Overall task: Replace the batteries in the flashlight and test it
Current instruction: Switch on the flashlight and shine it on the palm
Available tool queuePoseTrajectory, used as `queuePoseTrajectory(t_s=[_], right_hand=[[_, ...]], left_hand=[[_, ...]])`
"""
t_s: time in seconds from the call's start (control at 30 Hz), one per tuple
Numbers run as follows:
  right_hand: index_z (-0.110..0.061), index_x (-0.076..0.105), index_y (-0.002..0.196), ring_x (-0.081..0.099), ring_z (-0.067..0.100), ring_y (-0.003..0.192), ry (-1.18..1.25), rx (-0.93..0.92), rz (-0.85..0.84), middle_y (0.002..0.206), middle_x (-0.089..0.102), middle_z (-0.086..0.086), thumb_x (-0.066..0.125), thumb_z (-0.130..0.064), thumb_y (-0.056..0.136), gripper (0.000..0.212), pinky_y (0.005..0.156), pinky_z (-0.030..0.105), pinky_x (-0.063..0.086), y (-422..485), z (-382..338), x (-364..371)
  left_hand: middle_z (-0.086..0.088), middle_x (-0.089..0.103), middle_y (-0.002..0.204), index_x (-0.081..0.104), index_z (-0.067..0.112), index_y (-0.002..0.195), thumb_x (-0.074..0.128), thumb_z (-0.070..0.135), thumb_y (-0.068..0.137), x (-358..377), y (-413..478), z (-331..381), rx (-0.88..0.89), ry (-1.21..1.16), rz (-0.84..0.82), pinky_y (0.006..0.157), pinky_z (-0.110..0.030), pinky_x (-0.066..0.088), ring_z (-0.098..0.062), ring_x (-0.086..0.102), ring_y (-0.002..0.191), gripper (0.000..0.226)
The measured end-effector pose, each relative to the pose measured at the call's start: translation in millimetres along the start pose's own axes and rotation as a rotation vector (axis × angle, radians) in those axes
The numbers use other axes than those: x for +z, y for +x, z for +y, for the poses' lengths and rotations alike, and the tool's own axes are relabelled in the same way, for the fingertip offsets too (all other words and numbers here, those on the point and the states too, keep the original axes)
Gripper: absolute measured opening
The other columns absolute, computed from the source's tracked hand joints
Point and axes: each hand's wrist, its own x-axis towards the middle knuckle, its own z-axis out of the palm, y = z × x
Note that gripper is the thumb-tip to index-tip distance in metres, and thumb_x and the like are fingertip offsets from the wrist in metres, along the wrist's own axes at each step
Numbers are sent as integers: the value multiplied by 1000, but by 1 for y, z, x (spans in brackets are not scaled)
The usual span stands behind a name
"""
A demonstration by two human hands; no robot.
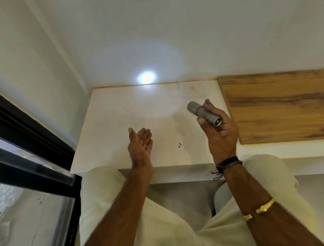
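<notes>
My right hand (219,131) is shut on a small grey flashlight (199,111), held above the right part of the white table (118,126). Its head points up and to the left, toward the wall. A bright round light spot (146,77) shows on the wall just above the table's back edge, with a wider dim halo around it. My left hand (140,144) hovers over the table's front middle, palm turned to the right, fingers straight and together, holding nothing. No loose batteries are in view.
A wooden board (285,106) covers the table's right side. A black-framed glass door (28,146) runs along the left. White walls close off the back and left. My knees in pale trousers (104,190) sit under the table's front edge.
</notes>
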Motion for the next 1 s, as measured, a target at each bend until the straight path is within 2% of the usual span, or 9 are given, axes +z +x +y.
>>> queuePoseTrajectory(t_s=[0.07, 0.2, 0.3, 0.37, 0.43, 0.53, 0.7, 0.83, 1.0], right_hand=[[-3, 66, 121, 67, 29, 119, 25, 71, -24, 124, 70, 13, 74, -8, 91, 31, 94, 53, 57, 1, 1, -2], [-12, 67, 109, 73, 32, 95, -175, 169, 34, 100, 72, 7, 71, -16, 93, 17, 71, 45, 64, -4, 3, -1], [-17, 66, 105, 70, 21, 86, -339, 74, 98, 93, 71, 0, 69, -15, 93, 12, 75, 46, 60, -7, 2, 0], [-14, 68, 108, 69, 14, 95, -314, 11, 99, 102, 72, -1, 69, -11, 93, 16, 84, 41, 59, -6, 1, 0], [-7, 69, 115, 67, 12, 114, -223, -43, 68, 119, 71, 0, 70, -6, 93, 22, 98, 34, 56, -5, 0, 0], [-8, 68, 118, 62, 14, 127, -31, -7, 73, 133, 67, -2, 70, -3, 92, 27, 107, 38, 51, -4, -2, 1], [-7, 65, 119, 62, 29, 126, 373, 281, 165, 125, 70, 8, 68, -10, 92, 28, 111, 57, 44, -3, -4, 6], [-12, 62, 114, 65, 29, 120, 683, 442, 108, 116, 70, 13, 54, -11, 101, 15, 113, 52, 44, -2, -2, 2], [-16, 61, 111, 66, 28, 110, 935, 573, 114, 103, 69, 8, 50, -24, 103, 15, 108, 50, 47, -2, 4, 2]], left_hand=[[-8, 65, 131, 55, 7, 137, 30, 61, 101, -1, 0, 1, -7, -19, 4, 109, -36, 44, -21, 61, 122, 70], [-10, 65, 132, 54, 5, 136, 30, 61, 100, -3, 2, 3, -16, -45, 6, 112, -37, 41, -21, 61, 121, 71], [-8, 67, 128, 56, 7, 135, 29, 63, 100, -2, 0, 2, -10, -23, 12, 111, -38, 42, -21, 62, 120, 71], [-8, 67, 129, 56, 7, 136, 29, 63, 100, -1, 0, 2, -8, -15, 14, 111, -39, 42, -22, 62, 121, 71], [-8, 66, 131, 55, 7, 137, 27, 63, 100, 0, -1, 2, -14, -12, 4, 112, -40, 42, -23, 61, 122, 72], [-9, 64, 133, 54, 8, 138, 26, 64, 99, 2, -3, 3, -46, -51, -34, 113, -40, 40, -26, 59, 125, 74], [-12, 46, 151, 42, 6, 147, 22, 65, 98, 2, -9, 5, -138, -213, -190, 120, -41, 28, -28, 43, 140, 80], [-13, 30, 160, 32, 7, 152, 25, 67, 95, 7, -14, 11, -218, -298, -262, 123, -41, 17, -27, 25, 149, 83], [-14, 27, 161, 27, 5, 153, 30, 71, 92, 10, -20, 13, -259, -295, -282, 124, -41, 14, -27, 20, 151, 90]])
